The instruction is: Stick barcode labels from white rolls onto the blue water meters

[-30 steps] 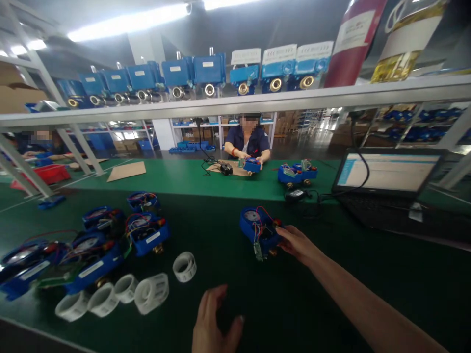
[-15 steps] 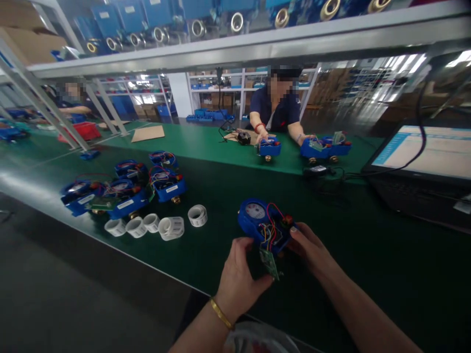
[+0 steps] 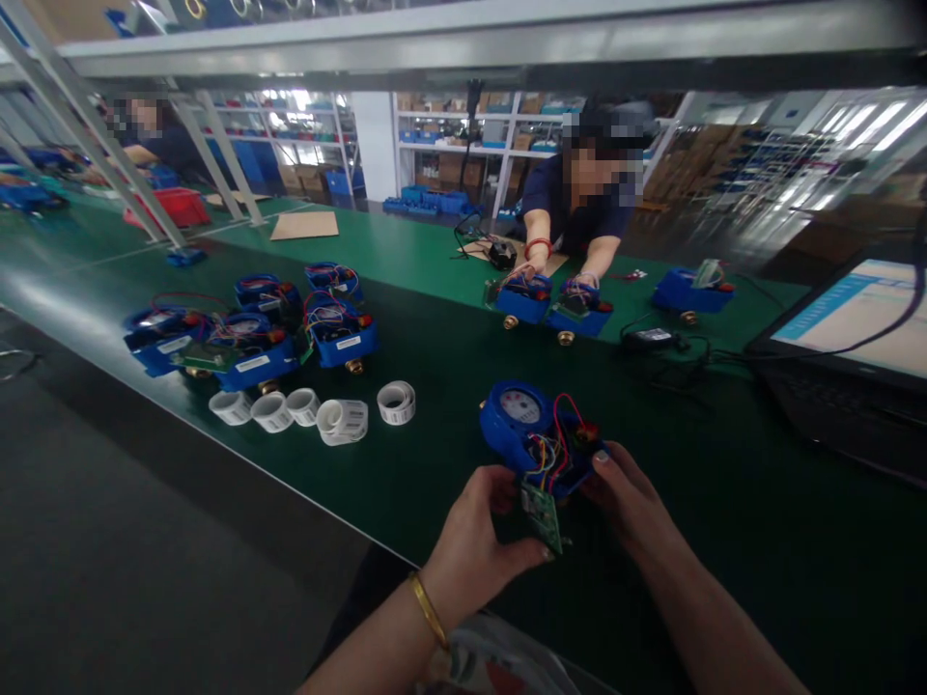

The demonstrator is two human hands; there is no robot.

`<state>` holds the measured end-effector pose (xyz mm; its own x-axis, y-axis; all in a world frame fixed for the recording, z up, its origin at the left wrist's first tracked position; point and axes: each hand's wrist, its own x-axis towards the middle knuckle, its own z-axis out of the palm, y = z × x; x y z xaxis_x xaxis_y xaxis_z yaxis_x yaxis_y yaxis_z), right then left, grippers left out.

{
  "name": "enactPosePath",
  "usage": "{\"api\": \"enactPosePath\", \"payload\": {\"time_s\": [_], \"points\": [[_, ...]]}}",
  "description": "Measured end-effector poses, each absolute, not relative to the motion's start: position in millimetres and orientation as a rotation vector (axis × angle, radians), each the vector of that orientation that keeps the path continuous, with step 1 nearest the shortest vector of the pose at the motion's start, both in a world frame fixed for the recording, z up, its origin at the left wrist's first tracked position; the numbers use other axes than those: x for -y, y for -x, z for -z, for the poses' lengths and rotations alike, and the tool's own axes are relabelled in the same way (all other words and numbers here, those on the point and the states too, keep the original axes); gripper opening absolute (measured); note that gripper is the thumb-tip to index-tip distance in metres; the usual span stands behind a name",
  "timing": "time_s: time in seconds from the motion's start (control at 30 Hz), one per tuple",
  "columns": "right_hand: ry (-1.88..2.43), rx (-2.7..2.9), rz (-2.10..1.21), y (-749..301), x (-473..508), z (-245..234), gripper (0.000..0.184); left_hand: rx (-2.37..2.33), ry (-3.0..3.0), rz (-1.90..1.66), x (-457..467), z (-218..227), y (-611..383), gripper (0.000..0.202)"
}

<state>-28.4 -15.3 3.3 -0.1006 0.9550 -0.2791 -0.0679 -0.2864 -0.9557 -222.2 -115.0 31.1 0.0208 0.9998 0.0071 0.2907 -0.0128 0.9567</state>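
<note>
A blue water meter (image 3: 499, 425) with a round dial and loose coloured wires rests on the green table in front of me. My right hand (image 3: 633, 502) grips its right end, thumb on top near the red part. From the wires hangs a green circuit board (image 3: 542, 516) at the meter's near side. My left hand (image 3: 478, 541) has it between thumb and fingers, the thumb at its lower end; some fingertips are hidden behind the board and meter.
Several similar blue meters (image 3: 253, 362) stand to the left, with rolls of white labels (image 3: 340, 422) before them. Across the table a co-worker (image 3: 579, 193) handles two meters (image 3: 521, 301); another meter (image 3: 691, 292) stands near the laptop (image 3: 861, 338). A metal shelf (image 3: 463, 48) spans overhead.
The view has shifted slightly. Across the table, the co-worker has brought a second meter leftward beside the first, away from the one near the laptop. My hands keep nearly the same hold.
</note>
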Motion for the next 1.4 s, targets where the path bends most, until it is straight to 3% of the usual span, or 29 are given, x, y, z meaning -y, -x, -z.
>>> {"api": "enactPosePath", "payload": {"time_s": [0.37, 0.63, 0.9, 1.4], "points": [[1.241, 1.047, -1.48, 31, 20, -4, 0.049, -1.461, -1.69, -0.982, 104, -32, 225, 0.044], [1.171, 1.01, -1.516, 28, 20, 0, 0.04, -1.336, -1.42, -0.979, 112, -39, 223, 0.082], [1.172, 1.027, -1.536, 25, 17, 4, 0.04, -1.558, -1.329, -1.066, 122, -49, 206, 0.077], [1.152, 1.012, -1.453, 39, 24, -5, 0.044, -1.887, -1.833, -1.439, 131, -62, 201, 0.066]]}}
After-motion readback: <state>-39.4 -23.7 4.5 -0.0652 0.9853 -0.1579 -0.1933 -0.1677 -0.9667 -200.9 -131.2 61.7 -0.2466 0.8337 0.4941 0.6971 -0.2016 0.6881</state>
